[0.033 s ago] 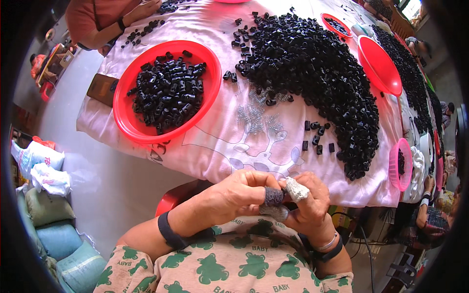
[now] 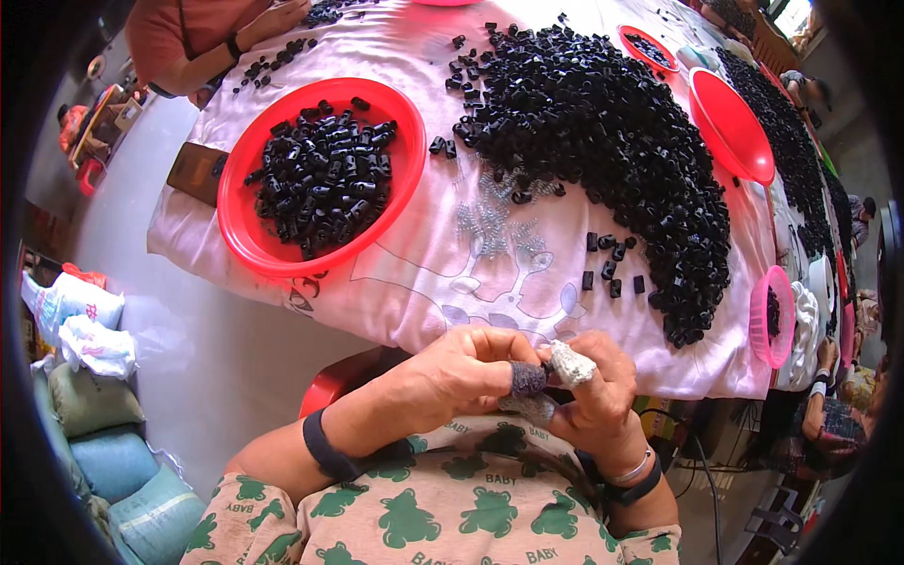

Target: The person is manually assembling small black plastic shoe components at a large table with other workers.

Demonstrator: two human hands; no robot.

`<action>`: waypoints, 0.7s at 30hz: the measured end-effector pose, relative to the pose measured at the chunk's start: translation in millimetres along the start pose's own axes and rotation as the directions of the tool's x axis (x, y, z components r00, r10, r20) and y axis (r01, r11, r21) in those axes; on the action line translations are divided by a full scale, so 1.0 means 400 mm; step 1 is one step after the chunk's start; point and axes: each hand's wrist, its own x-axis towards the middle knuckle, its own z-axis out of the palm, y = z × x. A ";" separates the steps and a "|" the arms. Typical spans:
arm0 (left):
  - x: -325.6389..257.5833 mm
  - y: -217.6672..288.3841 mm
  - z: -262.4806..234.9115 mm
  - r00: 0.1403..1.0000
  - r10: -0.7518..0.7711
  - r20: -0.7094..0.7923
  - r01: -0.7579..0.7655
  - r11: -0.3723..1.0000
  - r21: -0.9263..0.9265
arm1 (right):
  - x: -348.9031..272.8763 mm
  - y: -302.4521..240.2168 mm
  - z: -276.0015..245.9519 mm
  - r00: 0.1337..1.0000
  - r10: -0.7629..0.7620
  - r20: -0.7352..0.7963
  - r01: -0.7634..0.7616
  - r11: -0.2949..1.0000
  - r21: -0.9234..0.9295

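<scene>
At the table's near edge my left hand (image 2: pixel 461 369) and my right hand (image 2: pixel 607 381) meet, both with fingers pinched together. A small black plastic part (image 2: pixel 547 366) shows between the fingertips, mostly hidden by them. Dark grey knitted cloth (image 2: pixel 527 379) wraps my left thumb, and a white fingertip cover (image 2: pixel 571 364) sits on my right hand. A lighter grey wrap (image 2: pixel 529 408) shows just below. Beyond my hands lie thin metal springs (image 2: pixel 494 231) and several loose black pieces (image 2: pixel 610 270). A red bowl (image 2: pixel 232 231) at the left holds black cylindrical pieces with holes, resembling cord locks.
A large heap of black parts (image 2: pixel 603 122) covers the table's right middle, on a pink cloth (image 2: pixel 405 311). Around it stand a red basin (image 2: pixel 730 127) and a pink basket (image 2: pixel 761 330). A dark phone-like object (image 2: pixel 195 172) touches the bowl. Another person's arm (image 2: pixel 212 71) is far left.
</scene>
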 end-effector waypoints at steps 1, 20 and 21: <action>-0.003 0.005 0.001 0.999 0.027 -0.033 -0.024 0.994 0.106 | -0.001 -0.001 -0.001 1.000 0.022 0.005 -0.022 0.999 -0.030; -0.003 -0.007 -0.006 0.986 0.165 0.010 -0.155 0.903 0.401 | 0.000 0.001 0.010 1.000 -0.021 0.019 0.021 0.999 -0.031; -0.008 -0.001 -0.008 0.985 0.171 0.006 -0.159 0.899 0.408 | -0.004 0.006 0.005 0.999 0.016 0.037 -0.015 1.000 -0.025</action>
